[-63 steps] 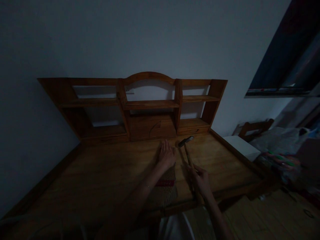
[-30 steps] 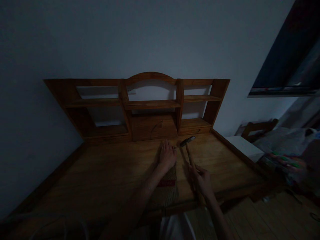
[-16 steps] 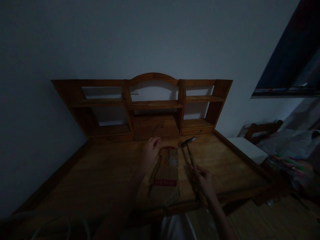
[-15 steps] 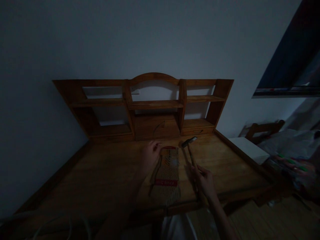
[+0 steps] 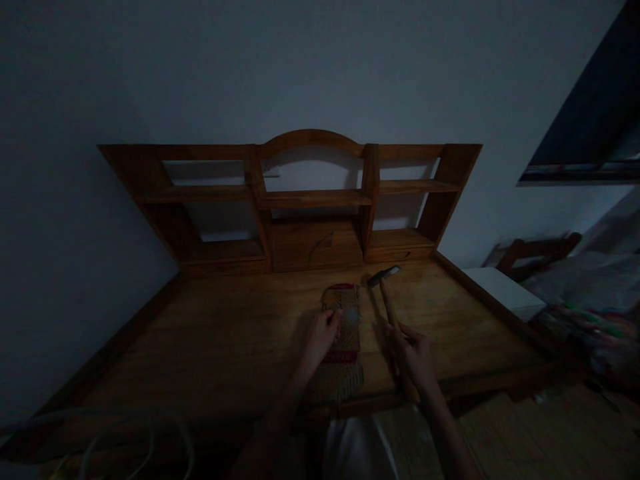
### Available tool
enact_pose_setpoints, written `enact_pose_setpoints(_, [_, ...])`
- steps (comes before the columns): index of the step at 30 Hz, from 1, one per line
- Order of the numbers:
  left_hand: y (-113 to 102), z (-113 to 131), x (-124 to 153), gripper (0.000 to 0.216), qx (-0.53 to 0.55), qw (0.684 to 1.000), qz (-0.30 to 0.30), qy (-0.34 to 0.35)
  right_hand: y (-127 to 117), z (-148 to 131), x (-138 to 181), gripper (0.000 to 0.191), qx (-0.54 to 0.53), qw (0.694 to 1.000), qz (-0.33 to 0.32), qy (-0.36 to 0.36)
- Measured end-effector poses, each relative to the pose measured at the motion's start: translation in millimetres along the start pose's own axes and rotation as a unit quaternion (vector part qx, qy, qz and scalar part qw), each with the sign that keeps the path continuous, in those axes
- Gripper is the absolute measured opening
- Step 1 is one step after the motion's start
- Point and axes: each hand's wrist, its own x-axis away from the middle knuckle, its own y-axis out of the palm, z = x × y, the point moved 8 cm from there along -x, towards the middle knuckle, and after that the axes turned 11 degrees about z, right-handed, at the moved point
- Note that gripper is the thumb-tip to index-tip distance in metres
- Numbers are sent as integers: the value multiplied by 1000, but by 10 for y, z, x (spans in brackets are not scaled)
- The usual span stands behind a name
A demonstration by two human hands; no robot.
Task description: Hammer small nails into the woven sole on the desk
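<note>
My right hand (image 5: 414, 353) is wrapped round the wooden handle of a hammer (image 5: 389, 300). The hammer's dark metal head is raised at the far end, just right of a flat tan piece with red bands (image 5: 350, 337) on the desk. Over the left part of that patterned piece is my left hand (image 5: 324, 331), thumb and fingers pinched together. Whatever sits in the pinch is too small and dark to make out. My left hand and forearm cover part of the piece.
The wooden desk (image 5: 230, 320) has a shelf unit (image 5: 315, 199) along its back, against the wall. A raised wooden edge (image 5: 493, 313) bounds the right side. Beyond it are a white surface (image 5: 505, 293), a wooden chair (image 5: 543, 250) and plastic bags (image 5: 595, 287). Pale cables (image 5: 145, 423) curve at lower left.
My left hand has moved right and toward me, from the piece's upper left edge to over its surface. The hammer stays in my right hand, nearly unmoved. The view has tilted slightly.
</note>
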Motion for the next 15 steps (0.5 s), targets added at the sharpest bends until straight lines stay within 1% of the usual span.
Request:
enact_pose_setpoints(2, [17, -20, -10, 49, 2, 1000, -2, 0, 12, -8, 9, 54, -8, 1000, -8, -6])
enact_pose_setpoints(5, [53, -95, -32, 48, 1, 1000, -13, -10, 29, 2, 32, 55, -11, 1000, -20, 8])
enact_pose_setpoints(9, [81, -159, -64, 46, 8, 999, -22, -36, 7, -4, 30, 57, -8, 1000, -10, 20])
enact_pose_setpoints(15, [70, -40, -49, 45, 34, 997, -45, -57, 13, -53, 11, 54, 1, 1000, -15, -3])
